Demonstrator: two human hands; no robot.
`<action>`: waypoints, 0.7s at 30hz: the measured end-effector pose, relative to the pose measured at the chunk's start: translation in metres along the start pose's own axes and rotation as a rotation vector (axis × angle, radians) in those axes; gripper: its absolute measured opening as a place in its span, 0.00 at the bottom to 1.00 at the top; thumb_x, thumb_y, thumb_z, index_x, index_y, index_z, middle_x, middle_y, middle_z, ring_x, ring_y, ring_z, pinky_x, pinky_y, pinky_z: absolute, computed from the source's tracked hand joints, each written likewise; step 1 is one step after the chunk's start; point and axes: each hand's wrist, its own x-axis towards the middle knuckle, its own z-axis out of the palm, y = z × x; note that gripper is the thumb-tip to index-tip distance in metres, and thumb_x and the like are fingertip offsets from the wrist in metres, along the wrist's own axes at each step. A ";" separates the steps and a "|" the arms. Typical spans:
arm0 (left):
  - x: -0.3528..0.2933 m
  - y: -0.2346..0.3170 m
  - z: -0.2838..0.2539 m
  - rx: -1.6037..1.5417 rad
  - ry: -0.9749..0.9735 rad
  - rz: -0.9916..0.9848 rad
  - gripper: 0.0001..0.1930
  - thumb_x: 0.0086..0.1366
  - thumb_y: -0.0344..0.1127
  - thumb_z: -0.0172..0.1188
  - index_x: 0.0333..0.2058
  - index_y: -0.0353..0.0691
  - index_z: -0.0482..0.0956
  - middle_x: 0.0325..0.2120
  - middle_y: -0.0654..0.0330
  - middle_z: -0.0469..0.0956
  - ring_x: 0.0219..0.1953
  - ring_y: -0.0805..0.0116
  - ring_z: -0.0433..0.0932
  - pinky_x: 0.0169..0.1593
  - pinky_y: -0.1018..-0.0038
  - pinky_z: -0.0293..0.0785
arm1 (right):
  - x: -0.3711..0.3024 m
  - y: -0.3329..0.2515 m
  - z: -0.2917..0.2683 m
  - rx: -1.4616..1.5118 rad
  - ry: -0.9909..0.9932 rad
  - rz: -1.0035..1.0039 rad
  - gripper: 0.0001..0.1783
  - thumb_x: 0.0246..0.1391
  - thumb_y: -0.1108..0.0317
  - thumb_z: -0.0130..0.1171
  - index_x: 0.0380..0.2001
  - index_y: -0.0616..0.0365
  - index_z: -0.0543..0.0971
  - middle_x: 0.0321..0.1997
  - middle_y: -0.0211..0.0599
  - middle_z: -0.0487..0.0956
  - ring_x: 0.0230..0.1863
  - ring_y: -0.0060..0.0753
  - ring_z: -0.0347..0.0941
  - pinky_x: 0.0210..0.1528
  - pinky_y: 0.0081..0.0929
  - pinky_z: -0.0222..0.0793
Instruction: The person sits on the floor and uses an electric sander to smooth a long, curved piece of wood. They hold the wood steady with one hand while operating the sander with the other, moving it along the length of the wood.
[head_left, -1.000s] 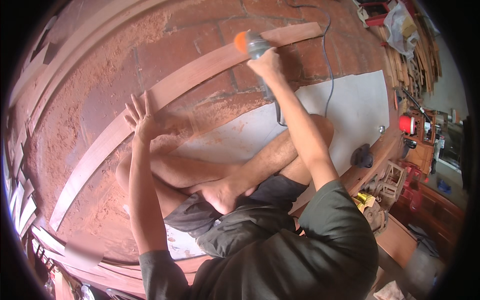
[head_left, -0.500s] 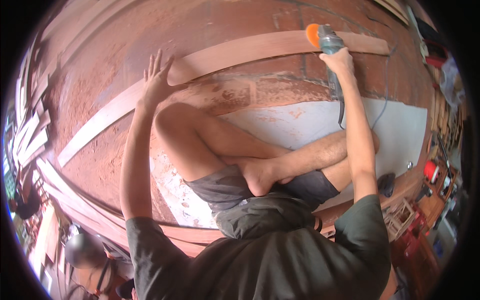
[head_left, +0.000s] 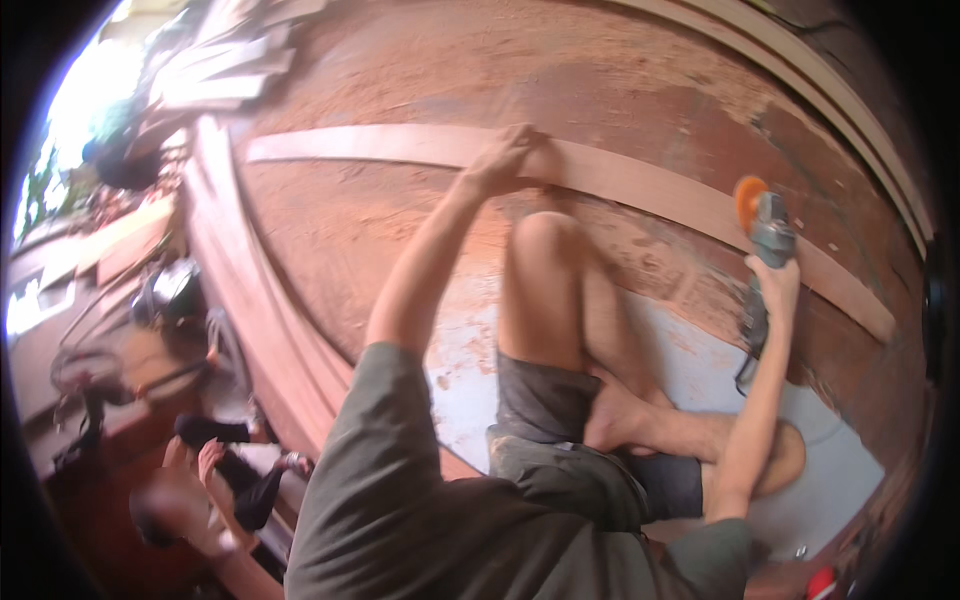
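Note:
A long, slightly curved wooden plank (head_left: 640,185) lies across the floor beyond my legs. My left hand (head_left: 510,158) is over its middle, fingers bent across the far edge and thumb by the near edge, closed on it; the fingers are somewhat blurred. A dark shadow lies on the wood beside that hand. My right hand (head_left: 778,285) is wrapped round the body of an angle grinder (head_left: 773,235) with an orange disc (head_left: 750,203). The disc is above the plank's right part; I cannot tell whether it touches the wood.
Sawdust covers the reddish floor (head_left: 420,70). A pale sheet (head_left: 690,345) lies under my crossed legs. Long boards (head_left: 270,300) run along the left, with stacked wood pieces (head_left: 225,75) at the upper left. Another person (head_left: 190,505) sits at the lower left.
The view has swung to the left, bringing more of the other person into sight. My left hand has gone from spread fingers beside the plank to bent fingers across it. The right hand keeps the grinder.

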 end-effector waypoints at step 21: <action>0.022 0.033 0.018 0.349 -0.030 0.106 0.41 0.56 0.47 0.74 0.63 0.35 0.66 0.57 0.44 0.68 0.61 0.40 0.66 0.66 0.48 0.61 | -0.093 0.077 -0.125 0.533 0.426 0.205 0.24 0.40 0.61 0.75 0.42 0.57 0.81 0.37 0.34 0.82 0.36 0.28 0.78 0.40 0.31 0.76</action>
